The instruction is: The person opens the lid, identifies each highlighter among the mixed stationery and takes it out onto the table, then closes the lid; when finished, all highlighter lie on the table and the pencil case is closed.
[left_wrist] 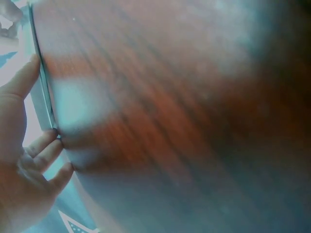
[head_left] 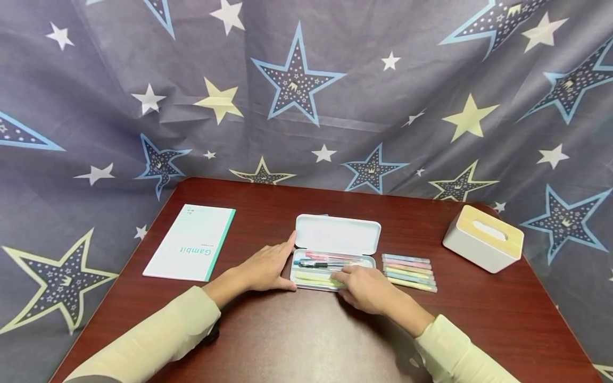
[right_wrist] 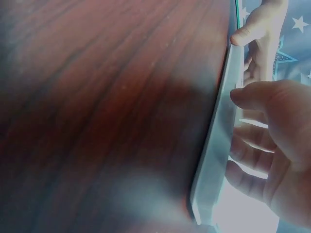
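An open white pencil case (head_left: 337,234) lies mid-table, its lid tilted back. Inside are a pink pen (head_left: 330,256), a black-grip pen (head_left: 313,264) and yellow pens (head_left: 311,279) along the front. My left hand (head_left: 268,268) rests at the case's left end, thumb by the front corner and straight fingers reaching toward the hinge. My right hand (head_left: 366,290) is over the front right of the case. Its bent fingers touch the right part of the yellow pens, and its thumb (right_wrist: 250,96) lies at the front wall. The right fingertips are partly hidden, so a grip cannot be confirmed.
To the right of the case, several pastel pens (head_left: 409,272) lie side by side. A white tissue box with a wooden top (head_left: 483,239) stands at the far right. A white notebook (head_left: 189,242) lies on the left. A star-patterned cloth (head_left: 297,143) hangs behind the table.
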`<act>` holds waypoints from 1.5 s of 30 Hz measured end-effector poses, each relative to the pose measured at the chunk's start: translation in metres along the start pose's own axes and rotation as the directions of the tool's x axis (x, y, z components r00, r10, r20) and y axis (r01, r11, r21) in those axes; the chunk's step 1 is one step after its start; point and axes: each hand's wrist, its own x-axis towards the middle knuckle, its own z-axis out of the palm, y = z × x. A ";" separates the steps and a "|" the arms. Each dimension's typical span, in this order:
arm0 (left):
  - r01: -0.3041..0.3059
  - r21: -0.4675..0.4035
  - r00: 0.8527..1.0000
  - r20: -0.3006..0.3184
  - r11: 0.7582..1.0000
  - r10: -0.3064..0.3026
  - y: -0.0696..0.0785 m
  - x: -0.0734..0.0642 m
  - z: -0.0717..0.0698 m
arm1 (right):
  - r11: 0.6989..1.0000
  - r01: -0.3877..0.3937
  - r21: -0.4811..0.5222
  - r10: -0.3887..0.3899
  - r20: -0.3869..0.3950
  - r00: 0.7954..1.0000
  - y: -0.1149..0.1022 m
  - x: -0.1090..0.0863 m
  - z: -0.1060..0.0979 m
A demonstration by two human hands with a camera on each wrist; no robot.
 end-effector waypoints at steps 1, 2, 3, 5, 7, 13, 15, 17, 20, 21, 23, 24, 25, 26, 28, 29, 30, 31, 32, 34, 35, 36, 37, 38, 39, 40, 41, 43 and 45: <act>0.000 -0.002 1.000 0.001 1.000 0.000 0.000 0.000 0.000 | 1.000 0.001 -0.001 -0.001 0.000 1.000 0.000 0.000 0.001; 0.000 -0.001 1.000 0.001 1.000 0.000 0.000 0.000 0.000 | 1.000 0.000 0.002 0.000 0.000 1.000 -0.001 0.000 0.002; 0.000 -0.001 1.000 0.001 1.000 0.000 0.000 0.000 0.001 | 1.000 -0.001 0.004 0.001 -0.001 1.000 0.000 0.000 0.003; 0.000 0.001 1.000 0.001 1.000 0.000 0.000 0.000 0.001 | 1.000 -0.003 0.015 0.003 -0.009 1.000 0.000 0.000 0.005; -0.001 -0.002 1.000 0.000 1.000 0.001 0.001 0.001 0.001 | 1.000 -0.006 0.030 0.006 -0.020 1.000 0.001 -0.001 0.005; 0.002 -0.006 1.000 -0.003 1.000 -0.002 0.000 0.001 0.000 | 0.996 0.002 0.084 0.004 -0.066 0.998 0.003 0.000 0.006; 0.002 -0.004 1.000 -0.003 1.000 -0.002 -0.001 0.001 0.000 | 0.996 0.010 0.089 -0.003 -0.080 0.997 0.004 0.000 0.006; 0.000 -0.001 1.000 -0.003 1.000 0.000 -0.001 0.001 0.001 | 0.996 0.017 0.089 -0.009 -0.090 0.996 0.005 -0.001 0.006; -0.002 0.003 1.000 -0.005 1.000 0.002 -0.001 0.001 0.001 | 0.996 0.014 0.086 -0.006 -0.095 0.996 0.007 -0.003 0.006; -0.003 0.003 1.000 -0.006 1.000 0.003 -0.001 0.001 0.001 | 0.996 0.009 0.084 -0.001 -0.095 0.995 0.007 -0.004 0.006; -0.004 0.002 1.000 -0.008 1.000 0.004 -0.001 0.001 0.001 | 0.996 -0.004 0.087 0.012 -0.097 0.995 0.009 -0.006 0.004; -0.003 0.002 1.000 -0.008 1.000 0.004 -0.001 0.001 0.001 | 0.996 -0.011 0.089 0.019 -0.096 0.995 0.010 -0.007 0.003; -0.004 0.001 1.000 -0.009 1.000 0.004 -0.001 0.001 0.001 | 0.996 -0.018 0.091 0.027 -0.097 0.995 0.012 -0.009 0.003; -0.004 0.000 1.000 -0.009 1.000 0.004 -0.001 0.001 0.001 | 0.996 -0.021 0.090 0.031 -0.101 0.994 0.013 -0.010 0.002; -0.003 -0.001 1.000 -0.009 1.000 0.003 -0.001 0.001 0.001 | 0.995 -0.027 0.100 0.038 -0.107 0.994 0.016 -0.014 0.000; -0.002 -0.001 1.000 -0.008 1.000 0.002 -0.001 0.001 0.001 | 0.994 -0.030 0.106 0.042 -0.113 0.993 0.018 -0.015 -0.001; -0.002 -0.002 1.000 -0.007 1.000 0.002 -0.001 0.000 0.001 | 0.993 -0.034 0.111 0.047 -0.119 0.992 0.019 -0.017 -0.001; -0.001 -0.003 1.000 -0.007 1.000 0.001 -0.001 0.000 0.001 | 0.992 -0.039 0.119 0.054 -0.126 0.991 0.021 -0.019 -0.001; -0.001 -0.004 1.000 -0.006 1.000 0.001 -0.001 0.000 0.001 | 0.990 -0.047 0.131 0.064 -0.130 0.989 0.022 -0.021 -0.002; -0.001 -0.004 1.000 -0.007 1.000 0.001 -0.001 0.000 0.001 | 0.985 -0.058 0.161 0.081 -0.141 0.987 0.025 -0.024 -0.003; 0.000 -0.004 1.000 -0.006 1.000 0.000 -0.001 0.000 0.001 | 0.983 -0.064 0.173 0.089 -0.144 0.985 0.027 -0.026 -0.003; 0.000 -0.004 1.000 -0.007 1.000 0.000 -0.001 0.000 0.001 | 0.980 -0.074 0.187 0.102 -0.143 0.984 0.028 -0.027 -0.004; -0.001 -0.003 1.000 -0.008 1.000 0.001 -0.001 0.000 0.001 | 0.976 -0.082 0.201 0.113 -0.145 0.983 0.030 -0.029 -0.004; -0.002 -0.001 1.000 -0.008 1.000 0.002 -0.001 0.000 0.001 | 0.971 -0.091 0.219 0.125 -0.147 0.981 0.032 -0.031 -0.005; -0.003 0.000 1.000 -0.009 1.000 0.003 0.000 0.000 0.001 | 0.967 -0.097 0.236 0.135 -0.151 0.979 0.034 -0.033 -0.004; -0.002 0.000 1.000 -0.009 1.000 0.002 0.000 0.000 0.001 | 0.962 -0.106 0.252 0.148 -0.154 0.977 0.037 -0.035 -0.005; -0.002 -0.002 1.000 -0.009 1.000 0.002 0.000 0.000 0.000 | 0.956 -0.117 0.270 0.164 -0.158 0.974 0.039 -0.037 -0.005; -0.003 -0.004 1.000 -0.009 1.000 0.003 0.000 0.000 0.000 | 0.942 -0.128 0.311 0.191 -0.179 0.965 0.044 -0.041 -0.005; -0.002 -0.007 1.000 -0.009 1.000 0.002 0.000 0.000 0.000 | 0.925 -0.138 0.353 0.217 -0.194 0.957 0.049 -0.046 -0.006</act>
